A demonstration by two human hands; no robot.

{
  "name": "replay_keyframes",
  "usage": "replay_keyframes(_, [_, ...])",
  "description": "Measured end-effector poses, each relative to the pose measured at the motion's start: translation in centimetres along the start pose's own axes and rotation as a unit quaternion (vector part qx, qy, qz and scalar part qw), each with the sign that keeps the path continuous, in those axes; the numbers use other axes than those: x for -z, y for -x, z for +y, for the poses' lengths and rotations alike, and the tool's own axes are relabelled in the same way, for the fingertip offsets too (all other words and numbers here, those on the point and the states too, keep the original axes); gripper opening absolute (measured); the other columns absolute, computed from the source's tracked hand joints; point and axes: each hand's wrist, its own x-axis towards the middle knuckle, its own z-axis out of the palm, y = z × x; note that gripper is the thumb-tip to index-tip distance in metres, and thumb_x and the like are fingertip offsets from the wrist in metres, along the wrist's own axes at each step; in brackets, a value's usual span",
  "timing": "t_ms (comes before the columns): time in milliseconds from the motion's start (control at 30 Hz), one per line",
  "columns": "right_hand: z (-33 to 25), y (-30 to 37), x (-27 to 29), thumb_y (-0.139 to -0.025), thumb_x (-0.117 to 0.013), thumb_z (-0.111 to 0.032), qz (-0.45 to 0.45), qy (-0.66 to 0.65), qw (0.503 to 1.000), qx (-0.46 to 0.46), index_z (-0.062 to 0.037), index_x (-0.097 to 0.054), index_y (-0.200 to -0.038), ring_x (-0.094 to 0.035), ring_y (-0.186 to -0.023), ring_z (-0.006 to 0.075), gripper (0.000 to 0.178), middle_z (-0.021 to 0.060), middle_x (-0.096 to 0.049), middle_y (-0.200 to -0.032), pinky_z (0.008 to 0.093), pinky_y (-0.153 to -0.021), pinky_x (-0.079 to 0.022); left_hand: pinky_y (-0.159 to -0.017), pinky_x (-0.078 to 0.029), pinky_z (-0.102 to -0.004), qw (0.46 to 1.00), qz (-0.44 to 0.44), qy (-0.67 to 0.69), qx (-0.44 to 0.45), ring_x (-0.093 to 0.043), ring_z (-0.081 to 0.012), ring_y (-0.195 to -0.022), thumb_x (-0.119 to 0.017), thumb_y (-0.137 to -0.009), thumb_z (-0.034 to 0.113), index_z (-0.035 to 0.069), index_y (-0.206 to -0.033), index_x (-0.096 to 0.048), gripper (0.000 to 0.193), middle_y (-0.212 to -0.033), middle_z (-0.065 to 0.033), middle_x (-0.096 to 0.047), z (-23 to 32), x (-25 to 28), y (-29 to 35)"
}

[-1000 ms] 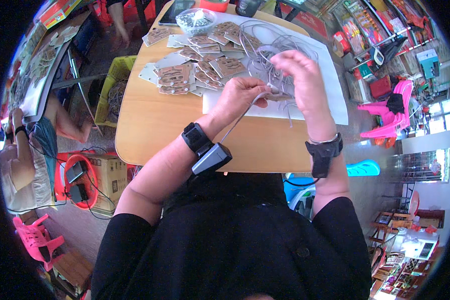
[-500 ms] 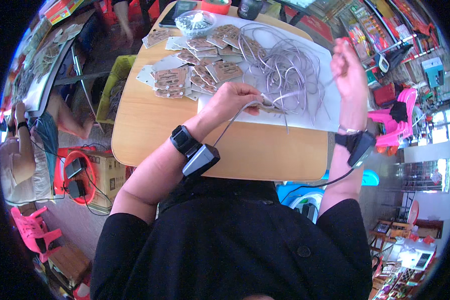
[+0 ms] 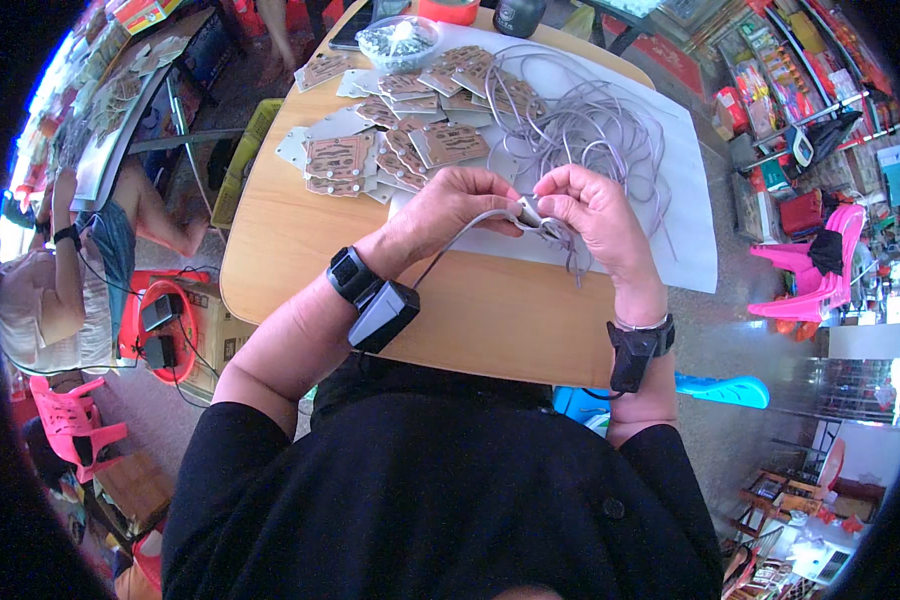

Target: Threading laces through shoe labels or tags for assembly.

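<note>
left hand [image 3: 448, 212]: at twelve o'clock from our view's centre, thumb and fingertips pinching the grey cord [image 3: 481, 216] by a pale, stubby piece [image 3: 529, 211].
right hand [image 3: 600, 222]: at two o'clock, thumb and forefinger close together beside that piece; we cannot tell whether they grip it.
facing fingertips: held opposite each other, we judge, so one side steadies the cord while the other handles it finely.
tangle of cord [image 3: 580, 140]: at one o'clock, farther out, in loose loops on a white sheet [image 3: 692, 258], perhaps placed there for easy reach.
printed cards [image 3: 340, 160]: at eleven o'clock, brown-fronted with small white studs, overlapping on the wooden table [image 3: 280, 250], probably heaped apart to leave working room.
clear bowl [image 3: 400, 62]: beyond the cards, its walls presumably keeping small loose pieces together.
cord's look: smooth, slim, bendy, violet-grey; between both hands at one o'clock, we see one strand curving toward the left wrist and short ends dangling by the right hand.
</note>
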Motion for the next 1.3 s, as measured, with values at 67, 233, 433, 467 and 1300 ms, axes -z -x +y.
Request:
replay_keyframes(67, [0.1,0.2,0.0,-0.087,-0.056,-0.004,-0.011,-0.015,1.000,-0.005,-0.0011,-0.063,-0.095,-0.055,-0.075,0.0042,0.011,-0.0011,-0.063,-0.083,0.0204,-0.067,-0.045,-0.074,-0.052,-0.0243,1.000,0.001,-0.013,0.001,-0.065,-0.0133,-0.082,-0.062,-0.087,0.013,-0.002,-0.099,-0.066,0.019,-0.092,-0.0084,-0.067,0.2,-0.2,-0.1])
replay_keyframes(233, [0.6,0.2,-0.8,-0.088,-0.055,-0.003,-0.013,-0.033,0.999,0.023,-0.0007,-0.062,-0.094,-0.055,-0.077,0.0045,0.010,-0.0009,-0.062,-0.085,0.0204,-0.068,-0.045,-0.080,-0.051,-0.0256,1.000,0.000,-0.013,0.015,-0.064,-0.0134,-0.084,-0.060,-0.088,0.013,-0.001,-0.098,-0.066,0.018,-0.092,-0.0066,-0.067,0.4,-0.3,0.2])
replay_keyframes(433, [0.9,0.2,-1.0,-0.086,-0.056,-0.002,0.009,0.012,1.000,0.014,-0.0009,-0.063,-0.090,-0.056,-0.076,0.0069,0.008,0.0006,-0.062,-0.082,0.0225,-0.069,-0.046,-0.076,-0.051,-0.0241,0.997,0.004,-0.063,0.033,-0.064,-0.0127,-0.082,-0.061,-0.087,0.014,-0.002,-0.100,-0.066,0.021,-0.092,-0.0067,-0.067,0.4,-0.3,0.1])
replay_keyframes(467, [0.8,0.3,-1.1,-0.085,-0.057,-0.001,0.021,0.059,0.997,0.052,-0.0010,-0.063,-0.090,-0.057,-0.076,0.0088,0.008,0.0018,-0.062,-0.082,0.0236,-0.069,-0.046,-0.076,-0.051,-0.0241,0.997,0.005,-0.062,0.034,-0.064,-0.0127,-0.082,-0.061,-0.087,0.014,-0.002,-0.100,-0.066,0.021,-0.092,-0.0067,-0.067,0.3,-0.2,0.1])
replay_keyframes(1300, [0.1,0.7,-1.4,-0.086,-0.054,-0.005,0.018,0.226,0.965,0.135,0.0009,-0.059,-0.089,-0.060,-0.075,0.0233,0.008,0.0109,-0.059,-0.083,0.0317,-0.067,-0.047,-0.079,-0.054,-0.0272,0.999,-0.027,-0.022,0.019,-0.067,-0.0189,-0.082,-0.058,-0.089,0.013,-0.006,-0.100,-0.062,0.022,-0.094,-0.0112,-0.066,-0.4,0.0,-0.2])
